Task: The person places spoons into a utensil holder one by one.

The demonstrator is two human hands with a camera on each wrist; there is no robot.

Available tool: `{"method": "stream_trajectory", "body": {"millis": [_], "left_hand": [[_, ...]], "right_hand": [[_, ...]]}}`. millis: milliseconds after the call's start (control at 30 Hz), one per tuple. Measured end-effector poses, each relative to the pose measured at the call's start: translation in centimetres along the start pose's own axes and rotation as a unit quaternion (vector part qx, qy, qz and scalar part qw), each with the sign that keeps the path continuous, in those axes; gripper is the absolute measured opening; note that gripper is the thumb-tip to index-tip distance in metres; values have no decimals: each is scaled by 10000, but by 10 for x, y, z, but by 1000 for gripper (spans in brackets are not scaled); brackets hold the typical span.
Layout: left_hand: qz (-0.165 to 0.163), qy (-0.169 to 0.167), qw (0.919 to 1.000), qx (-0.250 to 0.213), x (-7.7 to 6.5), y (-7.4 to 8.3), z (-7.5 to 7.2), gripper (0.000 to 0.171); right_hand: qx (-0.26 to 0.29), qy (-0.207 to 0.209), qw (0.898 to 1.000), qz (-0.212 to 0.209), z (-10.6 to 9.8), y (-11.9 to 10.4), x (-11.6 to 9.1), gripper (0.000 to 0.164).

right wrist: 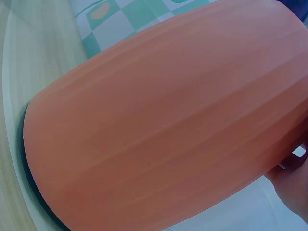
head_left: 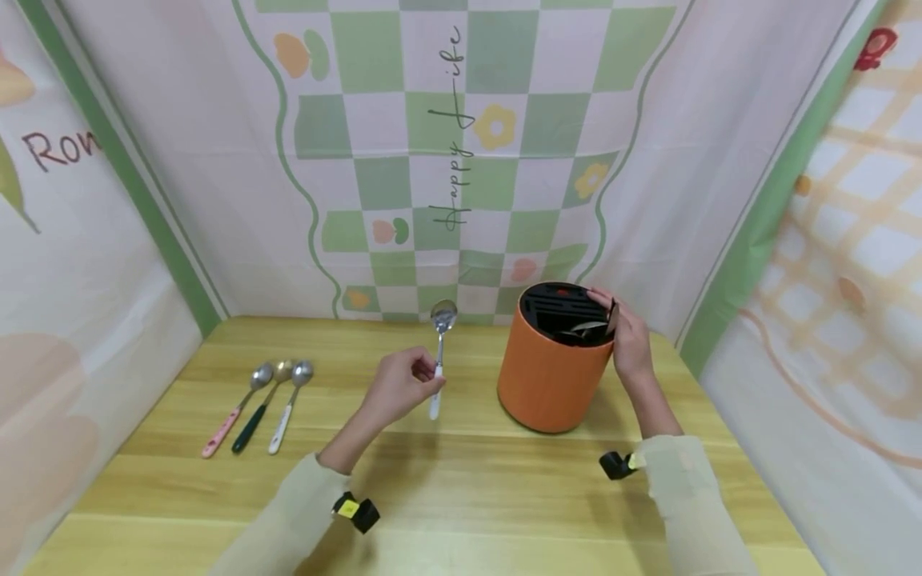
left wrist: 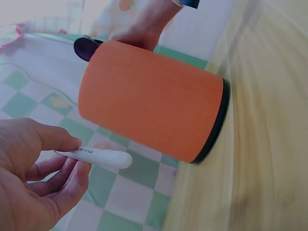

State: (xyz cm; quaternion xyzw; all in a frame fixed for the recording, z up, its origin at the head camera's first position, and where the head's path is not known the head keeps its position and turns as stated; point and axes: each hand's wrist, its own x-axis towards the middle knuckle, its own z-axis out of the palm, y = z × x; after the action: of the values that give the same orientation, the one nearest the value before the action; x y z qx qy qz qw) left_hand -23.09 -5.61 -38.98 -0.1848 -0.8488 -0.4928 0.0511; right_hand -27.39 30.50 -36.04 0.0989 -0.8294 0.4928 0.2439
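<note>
Between thumb and fingers, my left hand (head_left: 398, 389) pinches a spoon (head_left: 444, 314) by its white handle, bowl up, above the table. In the left wrist view the white handle (left wrist: 110, 158) end points toward the orange utensil holder (left wrist: 149, 98). My right hand (head_left: 634, 346) grips the rim of this holder (head_left: 549, 382) at its right side, fingers over the black slotted top (head_left: 551, 300). Metal utensils (head_left: 587, 328) lie partly visible in the larger opening. A dark rounded piece (left wrist: 86, 48) sticks out at the rim; its kind is unclear.
On the left of the wooden table (head_left: 461, 512) lie three spoons side by side: one with a pink handle (head_left: 222, 433), one dark green (head_left: 250, 430), one white (head_left: 281, 430). A checked curtain (head_left: 432, 176) hangs behind the table's back edge.
</note>
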Motion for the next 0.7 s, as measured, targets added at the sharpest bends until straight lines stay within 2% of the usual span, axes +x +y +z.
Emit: {"method": "stream_trajectory", "body": {"millis": [367,700], "left_hand": [[363,30,9992,-138,25,33,12,13],[680,111,9976,34,55,67,19,13]], "right_hand": [[110,-30,9999,-34,0,-2,0,49],[33,-56,10000,15,-1,0,1,50]]}}
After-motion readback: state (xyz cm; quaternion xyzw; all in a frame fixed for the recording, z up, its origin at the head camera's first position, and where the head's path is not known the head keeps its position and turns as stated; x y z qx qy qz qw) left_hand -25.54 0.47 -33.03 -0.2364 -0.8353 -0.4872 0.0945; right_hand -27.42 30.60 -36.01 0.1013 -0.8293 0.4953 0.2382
